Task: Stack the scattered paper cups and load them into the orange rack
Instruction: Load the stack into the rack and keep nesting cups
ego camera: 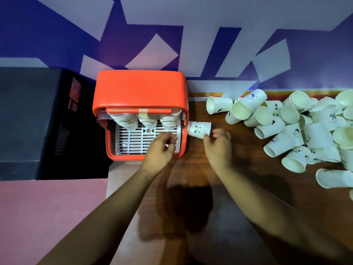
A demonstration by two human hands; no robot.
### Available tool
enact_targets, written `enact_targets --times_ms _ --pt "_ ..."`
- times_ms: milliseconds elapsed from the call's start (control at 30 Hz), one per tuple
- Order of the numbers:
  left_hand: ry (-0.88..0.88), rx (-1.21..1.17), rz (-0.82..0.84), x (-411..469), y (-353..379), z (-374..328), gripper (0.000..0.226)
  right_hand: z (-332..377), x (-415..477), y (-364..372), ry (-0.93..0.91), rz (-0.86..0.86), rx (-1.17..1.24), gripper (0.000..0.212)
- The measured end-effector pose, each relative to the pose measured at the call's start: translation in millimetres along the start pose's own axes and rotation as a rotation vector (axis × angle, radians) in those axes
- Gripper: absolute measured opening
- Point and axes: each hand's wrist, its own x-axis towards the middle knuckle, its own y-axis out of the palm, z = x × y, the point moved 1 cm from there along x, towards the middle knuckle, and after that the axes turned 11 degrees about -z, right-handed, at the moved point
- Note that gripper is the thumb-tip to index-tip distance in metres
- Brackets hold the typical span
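Paper cup (pixel 199 129), single, on its side on the worktop (pixel 244 175) at centre frame, base against the orange rack (pixel 140 88). It is judged light, thin-walled and easily crushed, best taken gently at the stiffer rolled rim, where the thumb of the right hand (pixel 219 146) sits; whether that grip has closed cannot be told. The left hand (pixel 160 148) curls over the rack's white grille (pixel 133 140) below three nested stacks (pixel 148 120), its grip equally unclear. Loose cups (pixel 298 127) are heaped at right, with panda prints and one "%"-like mark; other lettering is too small to read.
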Motion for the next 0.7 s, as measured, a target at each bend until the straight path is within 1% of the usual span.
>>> enact_targets --times_ms 67,100,133,200,267,333,400,467,533,567,600,633,667,700 --pt "0.102 0.032 0.082 2 13 -16 0.019 -8 13 4 0.145 0.092 -0.045 0.047" --pt "0.129 0.042 0.097 4 19 -23 0.023 -9 18 8 0.195 0.133 -0.052 0.051" --pt "0.133 0.041 0.094 8 22 -26 0.026 -11 21 15 0.228 0.169 -0.05 0.051" --pt "0.111 0.058 0.088 12 29 -29 0.03 -15 28 27 0.225 0.219 -0.045 0.039" --pt "0.099 0.09 0.082 15 33 -26 0.027 -22 33 36 0.197 0.252 -0.029 0.025" --pt "0.108 0.112 0.075 14 35 -23 0.023 -30 35 34 0.182 0.28 0.009 0.021" --pt "0.146 0.13 0.072 12 37 -22 0.024 -33 33 20 0.115 0.294 0.021 0.026" --pt "0.21 0.154 0.071 9 41 -24 0.031 -36 33 -3 -0.057 0.326 -0.009 0.024" --pt "0.336 0.192 0.077 5 50 -29 0.049 -43 30 -30 -0.28 0.423 -0.047 0.013" --pt "0.403 0.216 0.096 4 56 -33 0.06 -46 28 -44 -0.35 0.474 -0.046 0.012" --pt "0.433 0.224 0.135 3 65 -35 0.069 -52 27 -57 -0.383 0.504 -0.016 0.02" --pt "0.417 0.216 0.193 1 74 -39 0.074 -58 26 -67 -0.401 0.513 0.012 0.026" --pt "0.366 0.193 0.256 -2 84 -44 0.076 -63 26 -78 -0.404 0.504 0.055 0.025" --pt "0.303 0.166 0.313 -4 95 -46 0.075 -69 27 -87 -0.38 0.489 0.079 0.017"
